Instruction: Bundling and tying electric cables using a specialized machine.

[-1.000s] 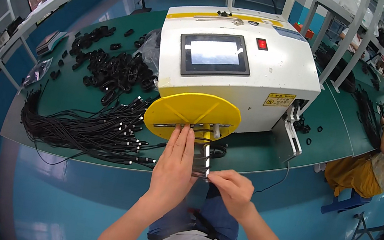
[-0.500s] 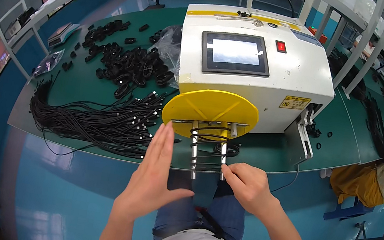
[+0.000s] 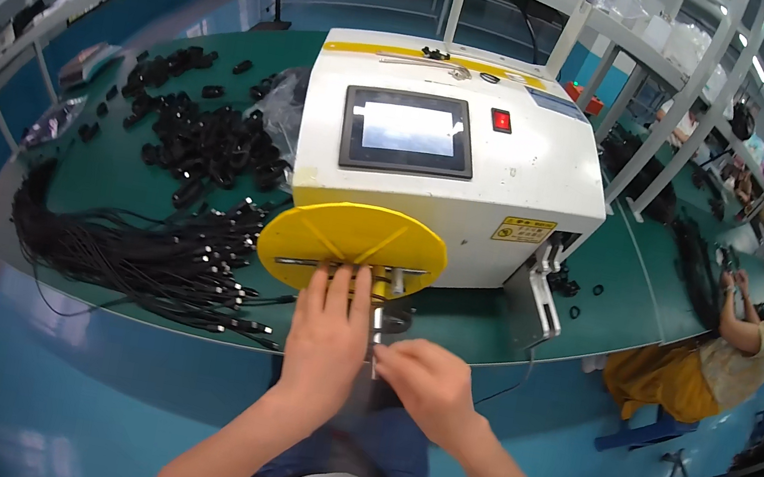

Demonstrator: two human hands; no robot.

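My left hand [image 3: 326, 342] lies with fingers stretched out and close together over the winding posts. Its fingertips reach the lower part of the yellow disc [image 3: 357, 234] on the front of a white machine [image 3: 504, 173]. It covers the left post and most of the black cable coil seen there earlier. My right hand [image 3: 427, 382] is pinched at the free end of the right metal post [image 3: 378, 324]. What lies between its fingertips is hidden. Left of the disc, a bundle of black cables [image 3: 118, 245] with pale connector ends rests on the green table [image 3: 263, 42].
Coiled black cables [image 3: 216, 145] are heaped behind the bundle, beside a clear plastic bag [image 3: 284, 111]. A metal bracket [image 3: 533, 304] juts from the machine's right side. White frame posts [image 3: 692, 108] rise at the right, where another person [image 3: 737, 349] sits handling cables.
My left hand has swung from left of the posts onto them, up against the disc. My right hand stays at the right post's end. The view has shifted, moving the machine leftward and lower.
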